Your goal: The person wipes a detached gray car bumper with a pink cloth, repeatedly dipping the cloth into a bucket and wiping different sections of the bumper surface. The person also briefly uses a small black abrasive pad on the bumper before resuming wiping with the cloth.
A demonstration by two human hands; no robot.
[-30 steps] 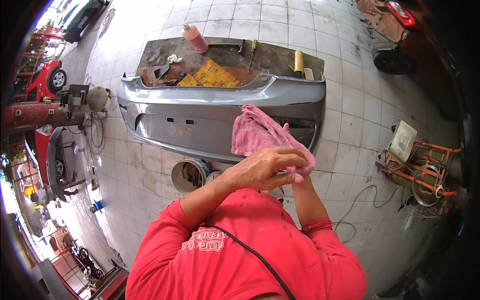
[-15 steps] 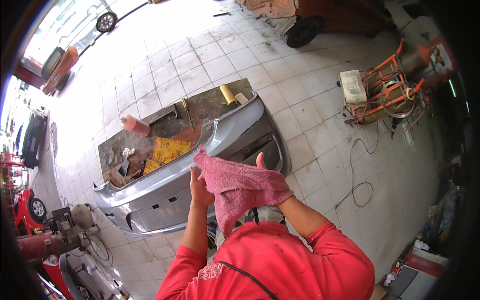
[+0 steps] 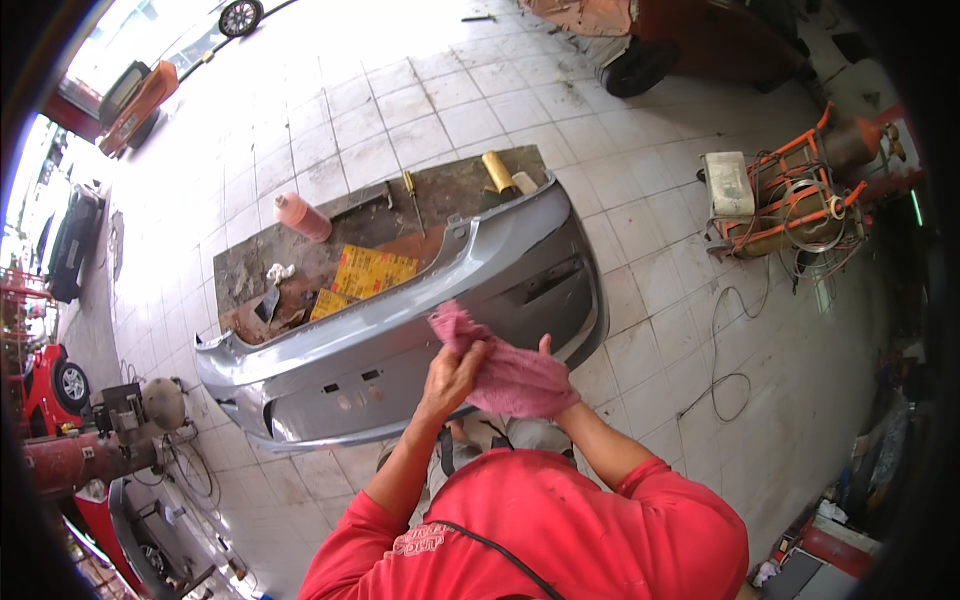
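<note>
A pink terry cloth [image 3: 518,380] is gathered between my two hands, above the near side of a grey car bumper [image 3: 400,335]. My left hand [image 3: 455,378] is closed on the cloth's left part, and a loose corner sticks up past its fingers. The cloth covers most of my right hand [image 3: 546,345]; only its outstretched thumb shows, held apart, while the other fingers are hidden. Neither hand appears to touch the bumper, though the gap is hard to judge.
Behind the bumper, a worn board [image 3: 250,262] carries a pink bottle [image 3: 302,217], yellow sandpaper sheets [image 3: 374,270], a screwdriver [image 3: 413,198] and a yellow block [image 3: 497,172]. An orange cylinder cart [image 3: 790,195] stands right, a cable [image 3: 722,380] trailing over the floor. A red machine [image 3: 85,462] stands left.
My left hand has gone from spread fingers to a grip on the cloth. The cloth is bunched smaller and no longer hangs down at its near end. The view has shifted slightly.
</note>
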